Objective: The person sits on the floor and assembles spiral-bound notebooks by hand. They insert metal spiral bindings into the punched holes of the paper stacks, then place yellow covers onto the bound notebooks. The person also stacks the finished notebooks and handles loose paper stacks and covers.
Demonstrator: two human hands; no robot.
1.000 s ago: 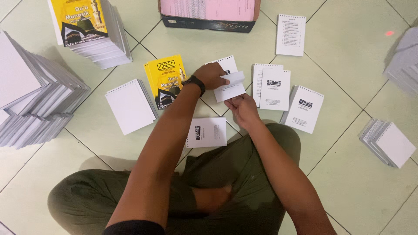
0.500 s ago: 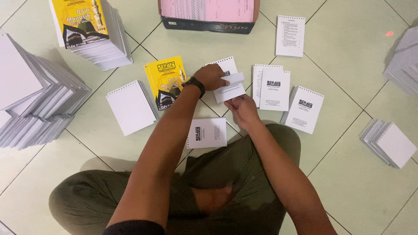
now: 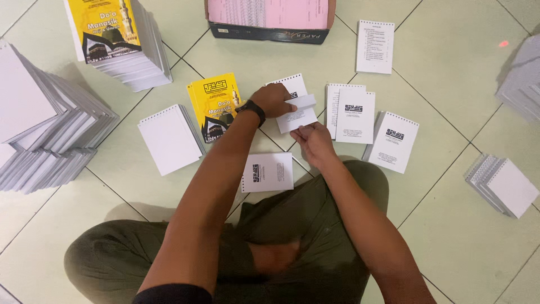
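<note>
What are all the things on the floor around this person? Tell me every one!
Small booklet: one, white, held in both hands above the floor.
Yellow-cover booklets: a small pile, yellow and black, left of the hands.
Blank white booklets: a small pile, further left.
Tall stack with yellow cover: one, top left.
Fanned white stacks: many, far left edge.
Box of pink sheets: one, dark box, top middle.
Printed white booklets: piles right of the hands, one by the knee, one near the box.
Spiral booklets: a pile, right; more at the top right edge.
Tiled floor: pale green.
Left hand: wears a black wristband.
Right hand: pinches the booklet's lower edge.
</note>
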